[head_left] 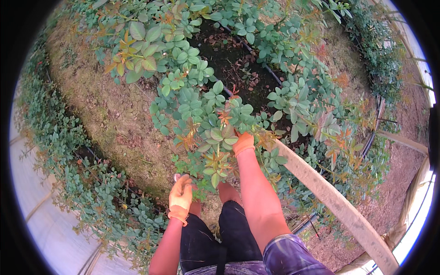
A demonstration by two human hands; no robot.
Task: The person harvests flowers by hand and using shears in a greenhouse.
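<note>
Rose bushes (192,99) with green and reddish young leaves grow in front of me. My right hand (244,143), in an orange glove, reaches into the foliage. Leaves and stems hide its fingers, so any hold there is out of sight. Beside it, a leafy shoot (221,137) with reddish tips leans toward me. Lower and to the left, my left hand (181,196) wears a similar orange glove. Its fingers are bent close to low green leaves (192,172). A small pale spot shows at its fingertips, too unclear to name.
A wooden post (337,202) slants from the bush to the lower right. Black irrigation pipe (271,74) crosses the dark soil bed (227,51). Another rose row (58,137) lines the left, past a bare earth path (113,127). Plastic sheeting (44,220) bounds that side.
</note>
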